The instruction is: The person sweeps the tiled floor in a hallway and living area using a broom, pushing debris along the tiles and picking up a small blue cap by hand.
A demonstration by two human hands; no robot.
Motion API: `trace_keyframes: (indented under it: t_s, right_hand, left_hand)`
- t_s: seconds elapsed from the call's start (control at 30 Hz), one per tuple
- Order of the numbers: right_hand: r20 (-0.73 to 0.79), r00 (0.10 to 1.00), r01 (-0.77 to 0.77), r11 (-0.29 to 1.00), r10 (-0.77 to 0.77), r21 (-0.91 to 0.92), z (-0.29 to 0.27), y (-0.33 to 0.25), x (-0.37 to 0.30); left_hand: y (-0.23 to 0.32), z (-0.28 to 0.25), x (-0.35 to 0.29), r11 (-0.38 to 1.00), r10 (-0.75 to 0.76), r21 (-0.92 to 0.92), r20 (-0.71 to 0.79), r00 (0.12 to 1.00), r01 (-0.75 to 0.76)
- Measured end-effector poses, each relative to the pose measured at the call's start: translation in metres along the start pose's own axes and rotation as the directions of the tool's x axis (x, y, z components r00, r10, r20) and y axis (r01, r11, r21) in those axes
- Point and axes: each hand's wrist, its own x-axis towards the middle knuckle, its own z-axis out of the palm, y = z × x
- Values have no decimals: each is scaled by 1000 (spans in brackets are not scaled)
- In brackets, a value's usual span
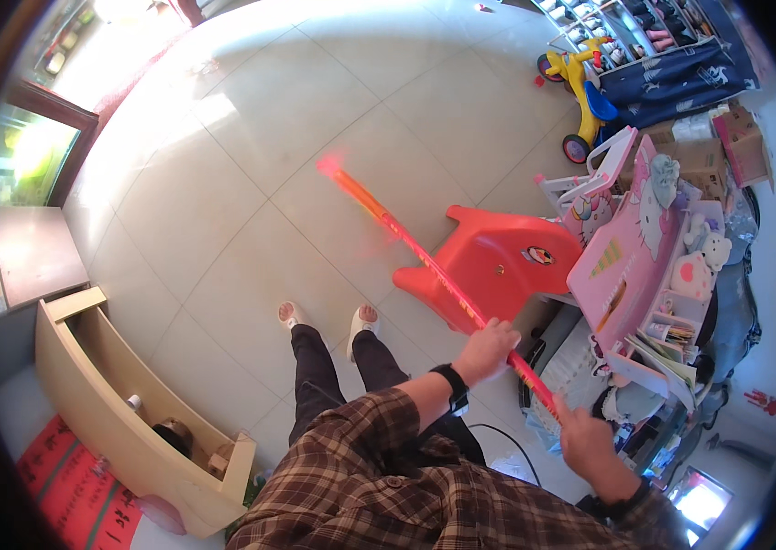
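Both hands grip a long red pole that slants away from me toward the upper left. Its far end has an orange section and a blurred pink tip above the tiled floor; what kind of tool it is cannot be made out. My left hand, with a black band at the wrist, is closed round the shaft partway along. Closed near the close end is my right hand, lower and farther right. Just beyond my left hand stands a red plastic child's chair, partly crossed by the pole.
A pink children's desk with toys, books and papers stands on the right. Beyond it are cardboard boxes, a yellow and blue tricycle and a shoe rack. On the left is a long cream wooden cabinet with an open top.
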Motion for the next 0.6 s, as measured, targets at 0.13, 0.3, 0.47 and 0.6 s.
trace_keyframes:
  t_s: [0.13,0.3,0.47,0.6]
  right_hand:
    - [338,941,-302,450,0,840,56,-14,11]
    - [499,860,-494,64,-108,867,85,-59,61]
    - [382,905,-411,-151,-189,899,71,-68,117]
    - [426,895,-445,-181,-133,877,91,-74,102]
  left_hand:
    - [-31,37,-39,985,20,168,97,995,-36]
    - [-70,20,-62,970,-104,240,308,946,29]
    - [-114,-25,-23,923,-72,383,93,993,31]
    - [-119,-16,-26,872,-43,466,381,923,-151]
